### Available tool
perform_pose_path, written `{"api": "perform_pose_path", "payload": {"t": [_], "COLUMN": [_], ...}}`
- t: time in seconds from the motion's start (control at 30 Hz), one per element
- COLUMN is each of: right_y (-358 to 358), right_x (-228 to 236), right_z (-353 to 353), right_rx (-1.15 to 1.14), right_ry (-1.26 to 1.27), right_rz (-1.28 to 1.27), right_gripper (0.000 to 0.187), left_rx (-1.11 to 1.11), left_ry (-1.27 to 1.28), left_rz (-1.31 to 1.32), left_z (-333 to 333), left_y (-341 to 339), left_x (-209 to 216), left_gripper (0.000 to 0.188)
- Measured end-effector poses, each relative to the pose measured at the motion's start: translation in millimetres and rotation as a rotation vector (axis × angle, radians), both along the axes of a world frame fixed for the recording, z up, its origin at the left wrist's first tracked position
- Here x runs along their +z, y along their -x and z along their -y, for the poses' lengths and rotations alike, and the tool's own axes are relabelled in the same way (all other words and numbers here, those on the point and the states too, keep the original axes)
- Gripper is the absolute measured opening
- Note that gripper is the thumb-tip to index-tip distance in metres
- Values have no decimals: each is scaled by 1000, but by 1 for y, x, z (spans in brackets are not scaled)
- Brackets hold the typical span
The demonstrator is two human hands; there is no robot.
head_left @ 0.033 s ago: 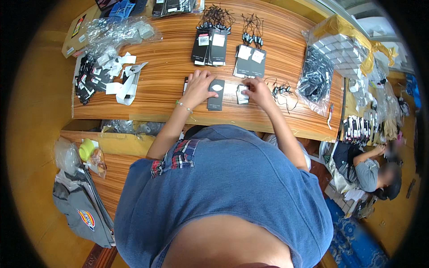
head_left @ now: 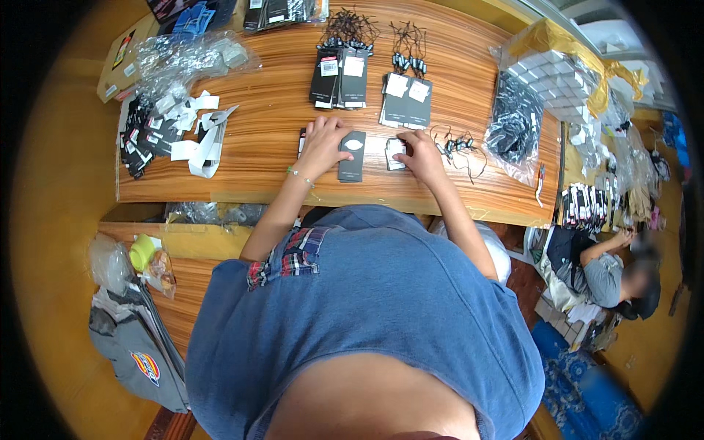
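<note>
My left hand (head_left: 325, 147) lies with its fingers stretched out on the striped wooden table, over a dark tag mostly hidden under it. Its thumb touches the left edge of a black hang tag (head_left: 353, 167) that has a white oval near its top. To the right, my right hand (head_left: 423, 155) has thumb and index finger closed on a small stack of white-and-dark labels (head_left: 394, 163). Several black cords with small beads (head_left: 460, 144) lie just right of that hand. Beyond both hands are two piles of corded black hang tags (head_left: 356, 84), (head_left: 405, 110).
Loose dark tags (head_left: 143, 139) and curled white label strips (head_left: 210, 150) lie at left, below crumpled clear plastic (head_left: 194, 59). At right are a bag of black cords (head_left: 515, 121), a taped package of white boxes (head_left: 550, 84) and small snips (head_left: 540, 185). Another person (head_left: 605, 275) sits farther right.
My right thumb has slid slightly down and left on the small label stack. My left hand stays by the black tag. The whole view has shifted a little.
</note>
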State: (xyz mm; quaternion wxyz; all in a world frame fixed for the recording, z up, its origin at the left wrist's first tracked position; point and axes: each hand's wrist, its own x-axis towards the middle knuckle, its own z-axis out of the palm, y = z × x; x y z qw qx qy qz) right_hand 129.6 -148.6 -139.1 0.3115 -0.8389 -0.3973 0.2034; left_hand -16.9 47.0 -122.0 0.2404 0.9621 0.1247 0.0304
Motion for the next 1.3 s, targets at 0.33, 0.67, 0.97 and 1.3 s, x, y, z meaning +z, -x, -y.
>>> {"api": "perform_pose_path", "payload": {"t": [0.33,0.67,0.97,1.3], "right_y": [16,18,53,44], "right_x": [-5,-9,32,33], "right_z": [2,9,2,39], "right_rx": [-197,-258,-302,-207], "right_ry": [-119,-225,-393,-263], "right_rz": [-104,-26,-302,-297], "right_gripper": [27,22,26,27], "left_rx": [60,239,248,52], "left_ry": [451,996,1191,1198], "left_rz": [98,168,156,109], "left_z": [5,13,51,80], "left_y": [12,21,2,-16], "left_x": [-5,-12,8,0], "left_gripper": [39,27,27,31]}}
